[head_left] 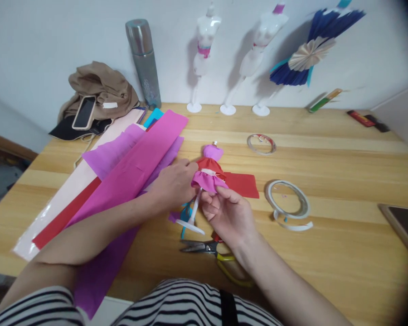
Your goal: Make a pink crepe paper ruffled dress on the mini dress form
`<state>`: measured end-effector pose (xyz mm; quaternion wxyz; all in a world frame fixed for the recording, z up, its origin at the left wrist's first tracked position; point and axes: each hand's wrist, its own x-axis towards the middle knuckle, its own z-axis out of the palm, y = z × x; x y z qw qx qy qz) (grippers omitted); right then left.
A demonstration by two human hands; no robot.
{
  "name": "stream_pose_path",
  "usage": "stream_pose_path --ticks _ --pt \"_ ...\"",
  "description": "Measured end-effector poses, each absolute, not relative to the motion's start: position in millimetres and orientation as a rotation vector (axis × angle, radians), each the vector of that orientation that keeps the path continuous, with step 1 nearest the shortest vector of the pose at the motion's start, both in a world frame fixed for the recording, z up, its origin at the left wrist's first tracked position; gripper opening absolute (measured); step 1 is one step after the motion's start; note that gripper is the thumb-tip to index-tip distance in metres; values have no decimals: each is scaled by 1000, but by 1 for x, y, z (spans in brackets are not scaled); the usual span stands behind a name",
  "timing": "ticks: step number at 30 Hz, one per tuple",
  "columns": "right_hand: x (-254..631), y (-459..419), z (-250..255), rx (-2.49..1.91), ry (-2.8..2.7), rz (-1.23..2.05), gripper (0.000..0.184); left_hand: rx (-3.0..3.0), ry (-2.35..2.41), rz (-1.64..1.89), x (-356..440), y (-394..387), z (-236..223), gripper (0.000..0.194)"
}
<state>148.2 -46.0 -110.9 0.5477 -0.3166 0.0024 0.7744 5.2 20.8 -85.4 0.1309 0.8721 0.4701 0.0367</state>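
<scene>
A small mannequin leans between my hands, its white stand (190,227) low and tilted. It wears a purple paper top (213,153), a red paper ruffle (209,164) and a pink paper ruffle (209,182), with a whitish strip (209,172) along the pink ruffle's upper edge. My left hand (180,182) is closed at the left side of the pink ruffle; its fingertips are partly hidden. At the lower right edge, my right hand (227,210) pinches the same ruffle between thumb and fingers. Scissors (204,246) with yellow and red handles lie below, partly under my right wrist.
Pink paper (132,167) and other coloured sheets cover the left side. A red paper piece (243,184) and two tape rolls, one white (304,201) and one thinner (274,147), lie to the right. A flask (146,72) and several mannequins (202,63) stand along the wall.
</scene>
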Motion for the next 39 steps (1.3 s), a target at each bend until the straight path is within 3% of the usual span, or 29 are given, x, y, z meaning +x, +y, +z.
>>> stream_pose_path --ticks 18,27,30,32,36,39 --pt "150 -45 -116 -545 -227 1959 19 2588 1530 192 12 20 -90 21" --pt "152 -45 -115 -662 -278 1865 17 2760 1516 217 10 28 -102 17" --pt "149 -49 -118 -917 -488 1733 15 2719 1524 218 10 29 -100 18" --pt "146 -52 -121 -1115 -767 1548 2 2646 1542 197 11 31 -95 17" --pt "143 -56 -122 -1300 -1426 1062 35 2509 1528 180 12 38 -83 13" --pt "143 -56 -121 -1265 -1795 905 43 2504 1474 155 12 43 -77 14"
